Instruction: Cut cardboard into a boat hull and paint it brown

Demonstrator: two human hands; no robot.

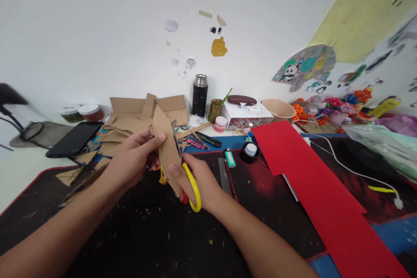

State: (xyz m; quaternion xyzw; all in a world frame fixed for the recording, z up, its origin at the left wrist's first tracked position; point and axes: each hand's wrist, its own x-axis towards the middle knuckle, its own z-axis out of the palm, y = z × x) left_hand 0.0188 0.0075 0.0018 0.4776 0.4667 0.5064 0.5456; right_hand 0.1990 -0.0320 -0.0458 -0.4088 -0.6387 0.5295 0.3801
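Head view: a dark desk mat (124, 234) is partly covered at right by a red sheet (312, 191). Above the mat, a tilted cardboard piece (167, 147) is pinched by the left hand (141, 150), thumb against curled fingers. Yellow-handled scissors (196, 189) are gripped by the right hand (205, 182), its fingers closed around the handles; how far the blades are parted cannot be told. Farther right, a teal lighter (230, 158) is seen.
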